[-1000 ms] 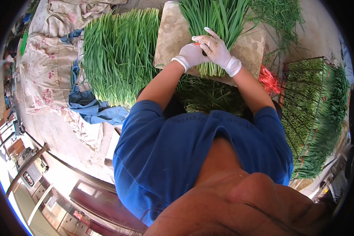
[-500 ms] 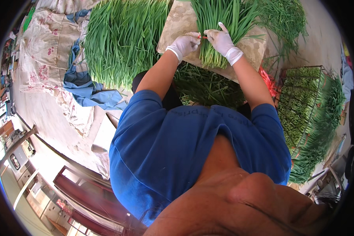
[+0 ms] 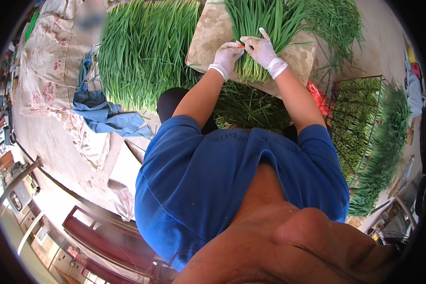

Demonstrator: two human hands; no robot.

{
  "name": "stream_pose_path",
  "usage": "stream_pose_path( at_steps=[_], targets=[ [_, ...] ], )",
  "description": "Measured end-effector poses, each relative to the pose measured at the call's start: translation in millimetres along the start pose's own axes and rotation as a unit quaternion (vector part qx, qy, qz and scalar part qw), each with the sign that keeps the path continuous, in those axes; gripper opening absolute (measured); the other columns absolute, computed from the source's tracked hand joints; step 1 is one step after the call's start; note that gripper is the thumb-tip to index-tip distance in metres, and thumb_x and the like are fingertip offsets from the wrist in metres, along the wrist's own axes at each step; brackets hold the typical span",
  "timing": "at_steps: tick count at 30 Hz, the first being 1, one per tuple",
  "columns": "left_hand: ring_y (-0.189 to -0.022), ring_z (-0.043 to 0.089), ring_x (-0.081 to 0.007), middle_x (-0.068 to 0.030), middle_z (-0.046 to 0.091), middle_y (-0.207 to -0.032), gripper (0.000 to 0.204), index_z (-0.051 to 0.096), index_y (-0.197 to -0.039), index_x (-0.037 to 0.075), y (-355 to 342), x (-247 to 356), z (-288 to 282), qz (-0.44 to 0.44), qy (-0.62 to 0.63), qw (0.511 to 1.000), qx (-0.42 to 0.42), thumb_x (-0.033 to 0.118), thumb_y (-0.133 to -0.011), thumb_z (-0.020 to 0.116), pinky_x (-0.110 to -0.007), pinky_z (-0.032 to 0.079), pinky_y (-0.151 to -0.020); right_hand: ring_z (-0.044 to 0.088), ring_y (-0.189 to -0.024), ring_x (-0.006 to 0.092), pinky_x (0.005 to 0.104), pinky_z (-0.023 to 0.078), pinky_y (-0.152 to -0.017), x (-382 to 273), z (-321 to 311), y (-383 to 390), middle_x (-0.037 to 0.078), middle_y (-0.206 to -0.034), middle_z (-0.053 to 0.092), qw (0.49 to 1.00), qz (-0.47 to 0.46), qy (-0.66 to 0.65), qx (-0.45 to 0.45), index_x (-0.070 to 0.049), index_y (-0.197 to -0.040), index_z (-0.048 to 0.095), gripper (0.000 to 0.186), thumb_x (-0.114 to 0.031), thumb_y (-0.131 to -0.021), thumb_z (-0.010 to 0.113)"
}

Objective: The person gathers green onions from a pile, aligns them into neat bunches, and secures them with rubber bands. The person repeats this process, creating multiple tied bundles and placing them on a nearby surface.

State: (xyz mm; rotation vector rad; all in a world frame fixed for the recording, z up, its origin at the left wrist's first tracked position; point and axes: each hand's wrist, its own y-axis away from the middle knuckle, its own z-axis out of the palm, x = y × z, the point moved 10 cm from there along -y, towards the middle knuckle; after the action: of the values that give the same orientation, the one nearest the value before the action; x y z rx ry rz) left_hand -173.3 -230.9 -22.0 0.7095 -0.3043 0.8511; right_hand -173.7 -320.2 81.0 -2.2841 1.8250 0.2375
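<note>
A bundle of long green chives (image 3: 265, 21) lies on a stained, pale board (image 3: 201, 49), its cut pale stems toward me. Around its lower part runs a thin red tie (image 3: 241, 47), only a short piece of which shows between my hands. My left hand (image 3: 227, 57), in a white glove, pinches the tie at the bundle's left edge. From the right, my gloved right hand (image 3: 261, 50) rests over the stems, thumb raised, its curled fingers at the same tie. Those fingertips partly hide the tie.
A wide pile of chives (image 3: 144, 57) lies to the left, beside blue cloth (image 3: 102, 111) and a flowered sheet (image 3: 45, 71). Loose greens (image 3: 336, 28) sit at far right. Nearer on the right stands a wire crate (image 3: 357, 128) of bundles, with red strips (image 3: 318, 98) beside it.
My left hand has turned more upright, its fingers drawing closer to my right hand at the tie. The bundle stays on the board; the whole view has shifted slightly.
</note>
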Motion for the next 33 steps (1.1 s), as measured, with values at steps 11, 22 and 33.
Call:
stream_pose_path(
  at_steps=[11, 22, 33],
  targets=[
    [-0.100, 0.056, -0.0225, -0.0108, 0.055, -0.108, 0.027, 0.050, -0.110, 0.001, 12, -1, 2, 0.017, 0.021, 0.997, 0.075, -0.006, -0.084, 0.045, -0.034, 0.044, -0.095, 0.063, -0.092, 0.0136, 0.0386, 0.019, -0.110, 1, 3, -2, -0.001, -0.107, 0.065, 0.999, 0.026, 0.023, 0.008, -0.013, -0.104, 0.063, 0.025, -0.018, -0.086, 0.047],
    [-0.105, 0.054, -0.0229, -0.0130, 0.054, -0.112, 0.031, 0.049, -0.116, 0.000, 4, -9, 3, 0.024, 0.033, 0.999, 0.034, -0.004, -0.086, 0.048, -0.035, 0.042, -0.098, 0.063, -0.092, 0.0138, 0.0378, 0.019, -0.110, 0, -3, 0, 0.000, -0.104, 0.066, 0.999, 0.026, 0.003, 0.027, -0.012, -0.104, 0.064, 0.027, -0.018, -0.085, 0.046],
    [-0.090, 0.060, -0.0175, -0.0116, 0.060, -0.102, 0.032, 0.055, -0.112, -0.005, 4, -5, 10, 0.062, -0.029, 0.997, 0.035, -0.010, -0.081, 0.054, -0.028, 0.051, -0.081, 0.062, -0.095, 0.0122, 0.0406, 0.017, -0.111, -1, -2, 1, -0.003, -0.110, 0.064, 1.000, 0.002, -0.002, 0.013, -0.014, -0.103, 0.065, 0.028, -0.019, -0.086, 0.043]
  ],
)
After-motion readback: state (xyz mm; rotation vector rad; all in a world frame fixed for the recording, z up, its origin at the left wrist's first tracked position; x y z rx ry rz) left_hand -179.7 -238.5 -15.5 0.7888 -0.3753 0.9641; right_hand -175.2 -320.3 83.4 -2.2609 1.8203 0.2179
